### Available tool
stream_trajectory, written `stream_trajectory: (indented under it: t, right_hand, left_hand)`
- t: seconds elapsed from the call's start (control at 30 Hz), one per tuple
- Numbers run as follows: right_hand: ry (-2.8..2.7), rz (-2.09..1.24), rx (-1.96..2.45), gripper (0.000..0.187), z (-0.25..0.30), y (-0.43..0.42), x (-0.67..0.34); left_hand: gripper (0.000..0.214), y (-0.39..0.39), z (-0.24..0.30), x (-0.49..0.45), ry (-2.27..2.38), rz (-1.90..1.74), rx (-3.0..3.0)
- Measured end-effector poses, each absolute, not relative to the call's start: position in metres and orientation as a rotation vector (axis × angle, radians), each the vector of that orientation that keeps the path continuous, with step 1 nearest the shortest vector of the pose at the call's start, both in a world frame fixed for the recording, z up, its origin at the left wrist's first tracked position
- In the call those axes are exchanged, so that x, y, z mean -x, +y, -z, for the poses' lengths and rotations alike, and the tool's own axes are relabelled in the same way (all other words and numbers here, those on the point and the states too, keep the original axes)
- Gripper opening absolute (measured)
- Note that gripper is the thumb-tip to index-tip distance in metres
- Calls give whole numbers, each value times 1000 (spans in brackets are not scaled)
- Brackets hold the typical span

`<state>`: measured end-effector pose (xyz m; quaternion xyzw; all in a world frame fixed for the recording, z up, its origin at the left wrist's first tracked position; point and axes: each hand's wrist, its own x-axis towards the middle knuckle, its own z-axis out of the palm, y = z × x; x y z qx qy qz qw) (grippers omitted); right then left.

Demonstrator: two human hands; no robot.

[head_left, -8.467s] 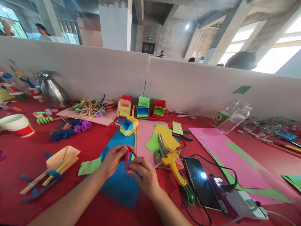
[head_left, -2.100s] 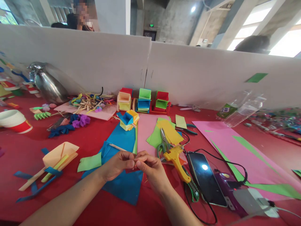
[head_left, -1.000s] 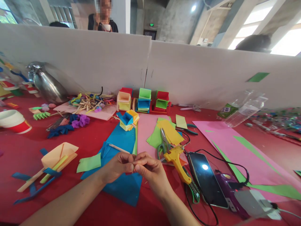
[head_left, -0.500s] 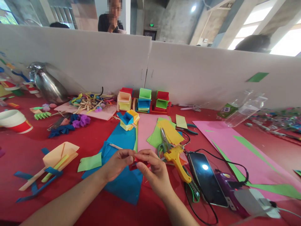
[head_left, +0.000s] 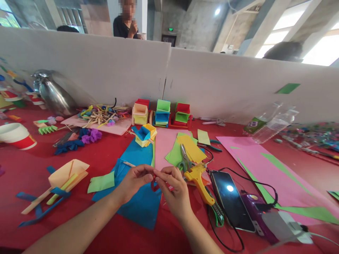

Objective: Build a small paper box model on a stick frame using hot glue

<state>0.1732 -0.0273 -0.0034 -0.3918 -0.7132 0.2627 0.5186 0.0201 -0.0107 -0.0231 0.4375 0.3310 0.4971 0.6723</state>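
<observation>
Both my hands meet over the blue paper sheet [head_left: 143, 211], pinching a small piece of red paper [head_left: 154, 185] mostly hidden by the fingers. My left hand [head_left: 137, 180] closes thumb and fingers on its left side. From the right, my right hand [head_left: 173, 185] grips it too, fingertips touching those of the left. A blue folded paper piece with a stick [head_left: 129, 164] lies just beyond my left hand. Close to my right hand are scissors [head_left: 185, 157] and a yellow glue gun [head_left: 199, 181]. Folded blue and yellow paper boxes [head_left: 144, 135] stand farther back.
Three stacks of coloured paper boxes [head_left: 162, 113] line the white partition [head_left: 106, 63]. A phone [head_left: 233, 199], cables and a purple power strip [head_left: 254, 215] lie right. A paper cup [head_left: 18, 135] and paper-and-stick model [head_left: 63, 176] sit left; bottles [head_left: 275, 121] stand back right.
The red paper has turned between my fingers and now shows a curved edge. My fingers have shifted slightly around it. Behind the partition, a person's hand has moved away from the face.
</observation>
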Motion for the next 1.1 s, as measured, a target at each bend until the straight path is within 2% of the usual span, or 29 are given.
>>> stream_trajectory:
  t: [0.2,0.6,1.1]
  right_hand:
    - [-1713,-637,962,22,3,-27,-172]
    - [-1674,-619,1097,4,6,-24,-172]
    - [-1710,-625,1130,10,9,-21,-173]
  left_hand:
    - [17,-10,24,-23,790,-1146,-973]
    - [24,-11,24,-21,946,-1151,-1062]
    - [16,-10,19,-20,1007,-1130,-1349]
